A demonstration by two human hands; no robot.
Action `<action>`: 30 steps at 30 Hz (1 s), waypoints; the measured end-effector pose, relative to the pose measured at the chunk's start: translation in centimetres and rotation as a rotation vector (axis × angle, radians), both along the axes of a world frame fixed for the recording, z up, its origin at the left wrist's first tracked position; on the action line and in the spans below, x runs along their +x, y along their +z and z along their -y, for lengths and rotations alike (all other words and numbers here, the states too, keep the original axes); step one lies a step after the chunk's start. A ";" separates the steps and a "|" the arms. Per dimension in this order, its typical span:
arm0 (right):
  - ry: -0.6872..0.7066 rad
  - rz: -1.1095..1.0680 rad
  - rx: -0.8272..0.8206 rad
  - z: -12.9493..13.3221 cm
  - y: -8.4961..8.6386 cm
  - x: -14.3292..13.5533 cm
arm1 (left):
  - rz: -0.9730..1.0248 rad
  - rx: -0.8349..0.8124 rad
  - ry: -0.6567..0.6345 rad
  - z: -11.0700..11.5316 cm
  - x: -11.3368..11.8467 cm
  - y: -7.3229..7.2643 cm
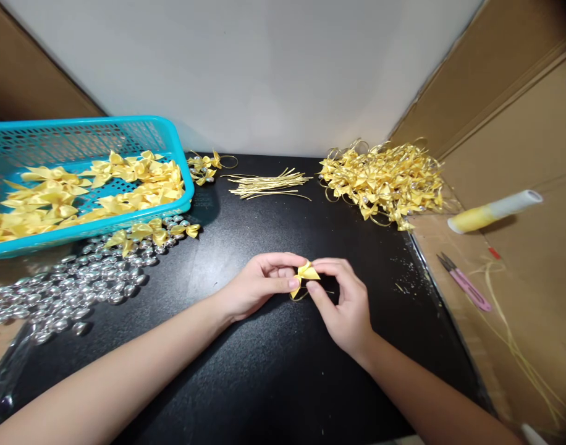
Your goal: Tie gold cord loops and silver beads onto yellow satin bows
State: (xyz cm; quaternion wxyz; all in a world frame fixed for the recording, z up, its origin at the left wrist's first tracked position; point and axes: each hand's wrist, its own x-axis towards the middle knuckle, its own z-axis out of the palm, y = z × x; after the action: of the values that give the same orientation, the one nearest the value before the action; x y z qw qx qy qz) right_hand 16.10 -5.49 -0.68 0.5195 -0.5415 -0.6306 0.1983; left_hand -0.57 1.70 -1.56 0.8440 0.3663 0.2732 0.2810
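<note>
A small yellow ribbon bow [308, 272] is held between my two hands, over the middle of the black table. The thumb and fingers of my left hand [259, 281] pinch it from the left. From the other side, my right hand [344, 301] closes its thumb and forefinger at the bow's right part. A thin gold cord [299, 298] curves below the bow, and one end sticks out past my right thumb. Where exactly the cord meets the bow is hidden by the fingers.
A turquoise basket [185, 185] of yellow bows stands at the left, behind loose silver beads [97, 281]. Cut gold cords [269, 183] lie at the back. A pile of beaded bows [385, 182] sits back right. Pink-handled snips [468, 287] and a yellow-white tube [494, 212] lie far right.
</note>
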 end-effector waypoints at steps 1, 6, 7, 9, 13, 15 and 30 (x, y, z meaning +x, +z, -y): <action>-0.052 0.041 0.060 0.0 0.1 0.1 | -0.011 0.008 0.018 0.1 0.1 0.0; -0.123 0.273 0.164 0.1 0.7 0.2 | -0.098 0.098 0.017 0.4 0.2 0.0; -0.101 0.286 0.143 0.1 0.8 0.2 | -0.109 0.109 0.012 0.5 0.2 0.0; -0.056 0.269 0.087 -0.1 0.7 0.1 | -0.124 0.112 0.005 0.5 0.2 -0.1; -0.020 0.202 0.006 -0.5 0.4 0.3 | -0.146 0.089 -0.013 0.3 0.2 -0.2; -0.013 0.169 -0.016 -0.6 0.3 0.4 | -0.144 0.087 -0.015 0.3 0.2 -0.2; 0.056 0.001 -0.053 -0.3 0.3 0.5 | -0.197 0.189 -0.042 0.3 0.3 0.5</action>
State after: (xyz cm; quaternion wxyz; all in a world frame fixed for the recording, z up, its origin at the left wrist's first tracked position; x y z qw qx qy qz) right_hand 16.57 -5.23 -0.33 0.4987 -0.5372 -0.6404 0.2292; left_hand -0.29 1.44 -1.07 0.7805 0.4756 0.3193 0.2503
